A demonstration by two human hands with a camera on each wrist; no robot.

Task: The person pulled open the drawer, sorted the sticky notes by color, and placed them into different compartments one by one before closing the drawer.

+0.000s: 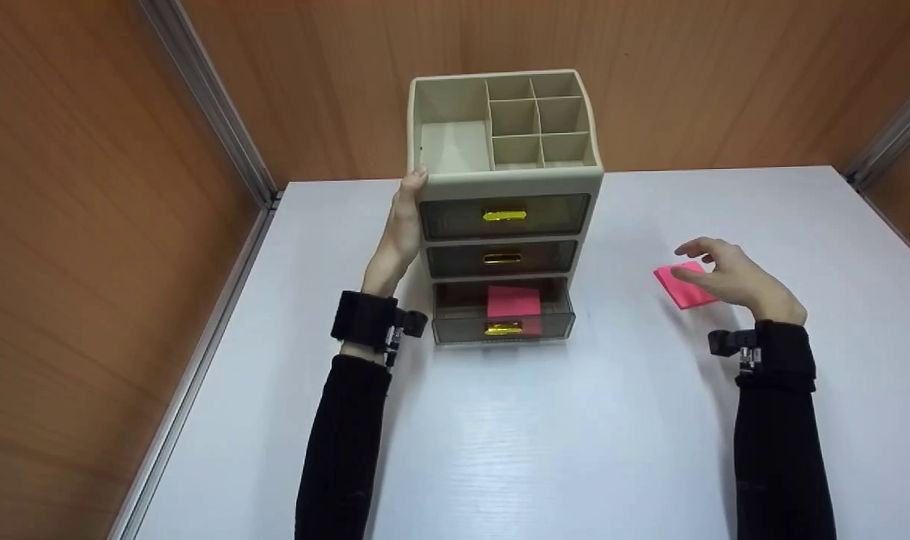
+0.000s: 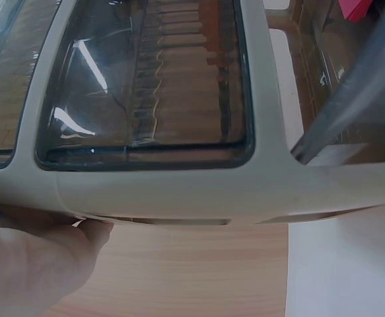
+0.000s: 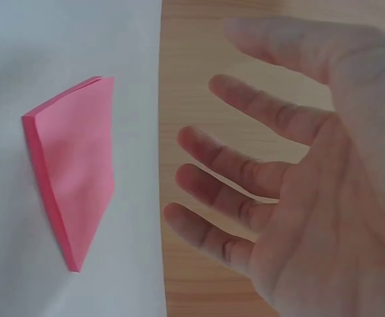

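Now right hand [image 1: 732,277] spread above pink pad [image 1: 683,289]; table edge [image 1: 886,217] well apart.

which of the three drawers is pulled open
The bottom drawer: it juts forward with a pink pad inside, while the top drawer and middle drawer sit flush.

black long sleeves [image 1: 342,442], black wrist straps [image 1: 364,319], small wrist cameras [image 1: 728,343]

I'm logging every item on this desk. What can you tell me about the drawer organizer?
The drawer organizer is beige plastic and stands upright near the back of the white table. Its open top tray is split into compartments. Three smoky drawers have gold handles; the bottom drawer is pulled out, holding a pink pad. The left hand rests against its left side.
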